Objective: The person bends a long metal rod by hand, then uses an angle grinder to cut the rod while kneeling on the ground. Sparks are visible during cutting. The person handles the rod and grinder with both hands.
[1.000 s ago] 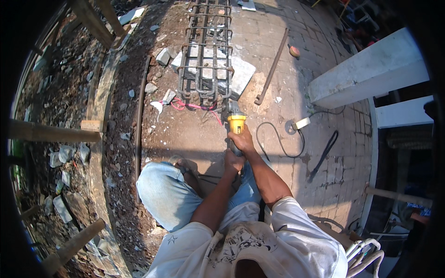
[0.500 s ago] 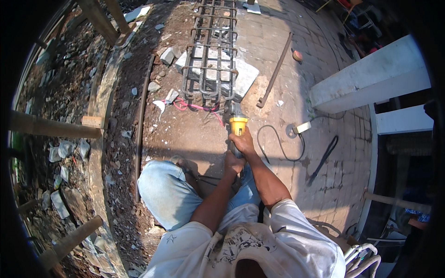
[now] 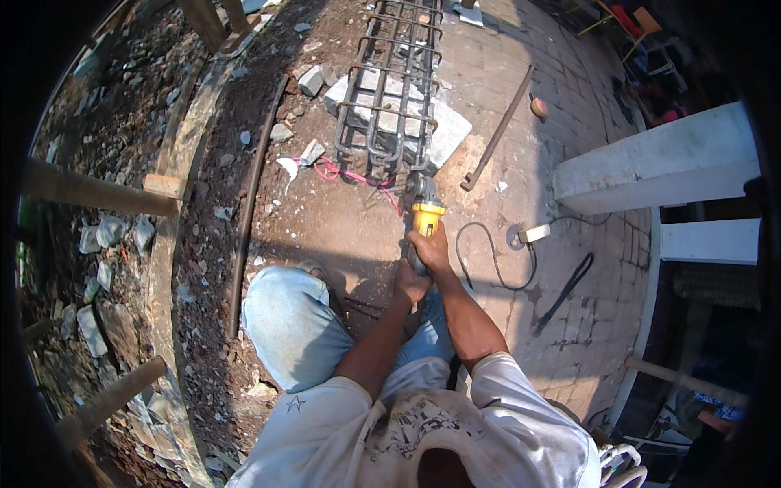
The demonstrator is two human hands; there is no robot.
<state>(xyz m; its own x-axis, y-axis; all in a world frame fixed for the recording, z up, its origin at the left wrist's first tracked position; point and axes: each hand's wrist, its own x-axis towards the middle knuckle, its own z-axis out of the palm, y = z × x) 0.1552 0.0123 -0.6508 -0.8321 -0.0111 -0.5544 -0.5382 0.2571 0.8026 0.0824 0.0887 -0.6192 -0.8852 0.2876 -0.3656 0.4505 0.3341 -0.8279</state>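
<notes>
Both my hands are wrapped round an angle grinder (image 3: 427, 216) with a yellow front housing and a grey metal head. My right hand (image 3: 431, 247) grips its body just behind the yellow part. Closer to me, my left hand (image 3: 412, 281) closes on the rear of the body. The grinder's head is at the near end of a steel rebar cage (image 3: 373, 122); whether its disc touches a bar cannot be made out. Under the cage's near end lies a pale stone slab (image 3: 452, 137). Pink cord (image 3: 351, 176) lies on the ground just left of the grinder head.
A loose steel bar (image 3: 502, 126) lies right of the cage, and a long pipe (image 3: 257, 191) runs along the left. A black cable (image 3: 488, 229) curls near a white block (image 3: 534, 234). Rubble and wooden poles line the left; a white post (image 3: 655, 150) stands right.
My view has shifted slightly, so the cage and ground appear a little further right. Both hands keep their hold on the grinder, which stays by the cage's near end.
</notes>
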